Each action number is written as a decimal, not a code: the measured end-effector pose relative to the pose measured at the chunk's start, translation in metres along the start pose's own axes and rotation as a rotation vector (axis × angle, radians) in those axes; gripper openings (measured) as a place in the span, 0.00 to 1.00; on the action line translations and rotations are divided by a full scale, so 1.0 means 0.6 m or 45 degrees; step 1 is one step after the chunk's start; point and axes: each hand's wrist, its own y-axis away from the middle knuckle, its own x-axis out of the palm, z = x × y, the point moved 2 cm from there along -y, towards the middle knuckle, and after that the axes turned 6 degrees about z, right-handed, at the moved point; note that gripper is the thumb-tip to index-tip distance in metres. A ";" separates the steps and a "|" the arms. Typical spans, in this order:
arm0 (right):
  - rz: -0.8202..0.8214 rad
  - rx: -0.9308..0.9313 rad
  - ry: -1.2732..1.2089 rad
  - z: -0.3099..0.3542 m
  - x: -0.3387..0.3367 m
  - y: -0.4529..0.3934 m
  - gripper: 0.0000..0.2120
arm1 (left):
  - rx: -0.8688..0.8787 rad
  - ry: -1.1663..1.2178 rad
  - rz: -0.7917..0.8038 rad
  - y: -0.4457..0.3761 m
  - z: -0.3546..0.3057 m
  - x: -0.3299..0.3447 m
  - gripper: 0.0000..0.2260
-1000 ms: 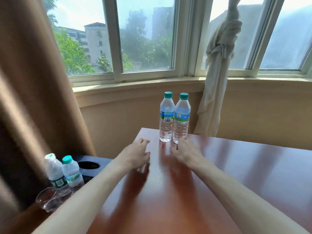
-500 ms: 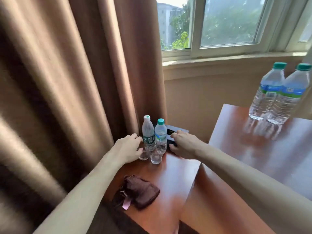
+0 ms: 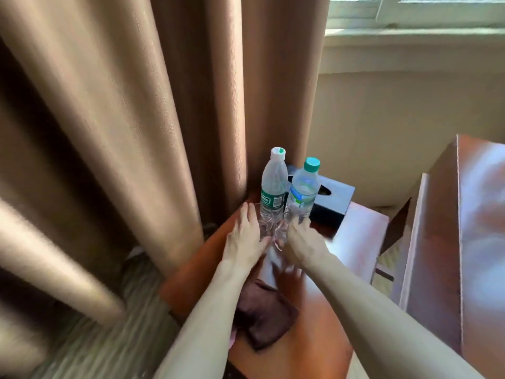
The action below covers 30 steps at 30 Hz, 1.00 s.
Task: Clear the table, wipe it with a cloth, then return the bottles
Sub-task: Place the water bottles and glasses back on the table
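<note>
Two water bottles stand together at the back of the small side table [image 3: 360, 236]: a white-capped bottle [image 3: 273, 184] on the left and a teal-capped bottle [image 3: 303, 187] on the right. Small clear glasses [image 3: 269, 231] sit at their bases, blurred. My left hand [image 3: 246, 239] reaches in from the left with straight fingers beside the white-capped bottle's base. On the other side my right hand [image 3: 303, 242] has its fingertips at the foot of the teal-capped bottle. A crumpled brown cloth [image 3: 262, 321] lies on the side table under my forearms.
A dark tissue box [image 3: 333, 198] stands just behind and right of the bottles. Brown curtain [image 3: 136, 132] folds hang close on the left. The larger wooden table [image 3: 478, 242] rises at the right edge, with a narrow gap beside the side table.
The view has swung left and down from the large table to the side table. Both hands left the bottles on the large table and now reach the bases of the side-table bottles.
</note>
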 end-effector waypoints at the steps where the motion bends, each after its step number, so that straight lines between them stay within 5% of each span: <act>1: -0.026 0.002 -0.041 -0.004 0.002 0.000 0.28 | -0.005 0.058 -0.031 -0.003 -0.004 0.000 0.42; 5: -0.036 0.031 -0.328 -0.005 -0.007 0.007 0.37 | -0.026 0.112 -0.083 0.004 -0.018 -0.017 0.36; 9: 0.190 -0.016 -0.314 -0.019 -0.060 0.034 0.45 | -0.031 -0.093 0.056 0.042 -0.039 -0.074 0.33; 11: 0.305 -0.068 -0.265 -0.027 -0.110 0.060 0.36 | 0.005 -0.182 0.161 0.067 -0.056 -0.125 0.33; 13: 0.295 -0.129 -0.220 -0.037 -0.172 0.095 0.18 | 0.028 -0.269 0.214 0.093 -0.080 -0.185 0.31; 17: 0.169 -0.197 -0.213 -0.081 -0.298 0.174 0.32 | 0.060 -0.357 0.169 0.139 -0.168 -0.309 0.29; 22: -0.111 -0.195 -0.417 -0.188 -0.432 0.296 0.34 | 0.193 -0.325 0.038 0.170 -0.347 -0.416 0.33; 30: -0.496 0.076 -0.591 -0.436 -0.446 0.461 0.34 | 0.445 -0.100 0.038 0.185 -0.640 -0.326 0.37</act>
